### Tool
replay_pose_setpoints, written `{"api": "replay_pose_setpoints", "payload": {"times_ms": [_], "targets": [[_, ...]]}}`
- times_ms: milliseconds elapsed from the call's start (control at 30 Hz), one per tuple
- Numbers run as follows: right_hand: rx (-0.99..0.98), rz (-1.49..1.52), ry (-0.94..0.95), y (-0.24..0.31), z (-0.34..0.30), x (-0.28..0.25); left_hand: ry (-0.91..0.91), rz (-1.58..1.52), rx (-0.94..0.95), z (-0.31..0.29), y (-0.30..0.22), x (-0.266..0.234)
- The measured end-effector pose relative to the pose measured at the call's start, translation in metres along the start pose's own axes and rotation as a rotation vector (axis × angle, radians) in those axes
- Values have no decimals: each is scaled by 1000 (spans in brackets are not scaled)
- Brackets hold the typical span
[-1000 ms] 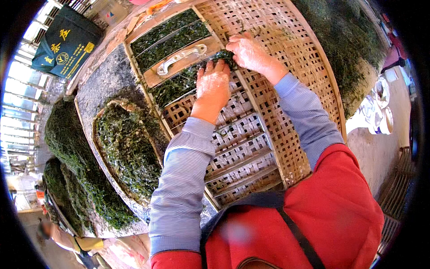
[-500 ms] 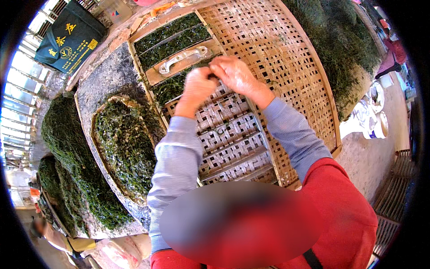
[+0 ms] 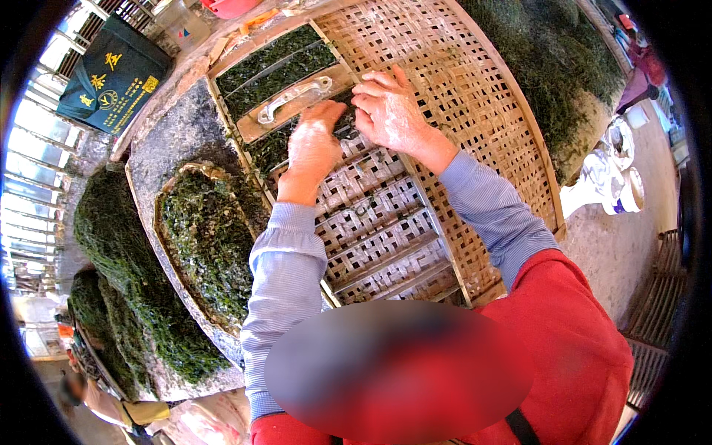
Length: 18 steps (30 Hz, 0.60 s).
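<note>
A slatted wooden frame [image 3: 445, 256] lies on a woven bamboo tray [image 3: 475, 141]. Its far slots hold packed dark green leaves [image 3: 285, 65]; the near slots show the weave beneath. Across the far part sits a wooden block with a pale handle [image 3: 295, 100], which neither hand grips. My left hand [image 3: 315, 144] lies just below the block, fingers stretched over a slot with leaves. Beside it, my right hand [image 3: 389, 111] is above the frame's right rail, its fingers bent and apart. Any leaves under the fingertips are hidden.
To the left is a basket of leaves [image 3: 204, 237], with a large heap of leaves [image 3: 130, 278] beyond it. A dark green bag [image 3: 115, 74] stands at the far left. More leaves [image 3: 534, 67] are heaped at right, near a white bucket [image 3: 630, 191]. Another person [image 3: 100, 400] is at lower left.
My hands, close together at the fingertips before, have parted. The left has come down onto the slot; the right has lifted slightly and its fingers have spread. The view has shifted a little.
</note>
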State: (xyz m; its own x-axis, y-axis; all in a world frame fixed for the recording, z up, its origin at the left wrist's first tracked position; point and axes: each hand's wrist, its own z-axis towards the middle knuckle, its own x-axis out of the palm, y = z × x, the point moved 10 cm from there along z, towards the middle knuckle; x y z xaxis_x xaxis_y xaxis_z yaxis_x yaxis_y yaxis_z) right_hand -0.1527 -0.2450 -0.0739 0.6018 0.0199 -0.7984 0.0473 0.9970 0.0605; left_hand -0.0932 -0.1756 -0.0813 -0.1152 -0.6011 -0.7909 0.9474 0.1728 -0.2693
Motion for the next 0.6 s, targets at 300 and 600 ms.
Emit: {"api": "replay_pose_setpoints", "payload": {"times_ms": [300, 600], "targets": [[-39, -74, 160, -12, -27, 39, -30, -94, -291, -17, 60, 7], [33, -106, 473, 6, 5, 48, -74, 192, -406, -39, 96, -66]]}}
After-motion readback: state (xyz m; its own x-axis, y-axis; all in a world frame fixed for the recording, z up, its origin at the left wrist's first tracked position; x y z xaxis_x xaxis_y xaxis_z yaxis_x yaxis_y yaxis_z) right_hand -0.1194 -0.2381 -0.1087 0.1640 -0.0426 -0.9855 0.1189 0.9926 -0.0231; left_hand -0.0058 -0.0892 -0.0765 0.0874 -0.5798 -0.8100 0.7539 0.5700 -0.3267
